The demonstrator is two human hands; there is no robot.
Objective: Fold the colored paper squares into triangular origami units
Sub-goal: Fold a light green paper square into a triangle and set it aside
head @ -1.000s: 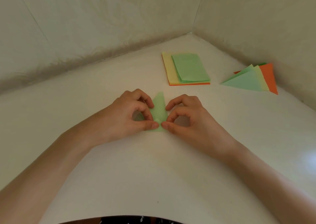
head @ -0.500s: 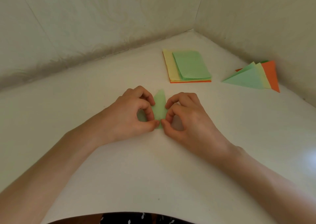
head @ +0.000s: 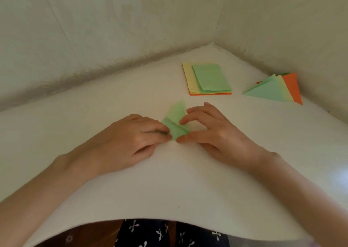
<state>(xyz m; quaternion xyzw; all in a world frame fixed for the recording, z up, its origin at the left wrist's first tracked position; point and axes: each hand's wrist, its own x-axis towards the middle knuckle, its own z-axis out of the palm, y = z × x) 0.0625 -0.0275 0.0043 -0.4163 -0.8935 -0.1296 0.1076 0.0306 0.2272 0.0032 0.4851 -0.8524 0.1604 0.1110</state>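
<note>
Since half a second ago the green paper [head: 176, 126] has spread wider, showing a flap; left hand [head: 130, 139], now flatter, pinches its left corner, right hand [head: 216, 133] pinches its right edge, mid-worktop [head: 169, 180]; paper stack [head: 209, 79] and folded triangles [head: 269, 92] lie well apart, toward the far corner

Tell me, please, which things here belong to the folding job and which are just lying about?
Job: green paper held by left hand and right hand; stack of squares; folded triangles.
Just there: white table; walls; patterned fabric.
</note>
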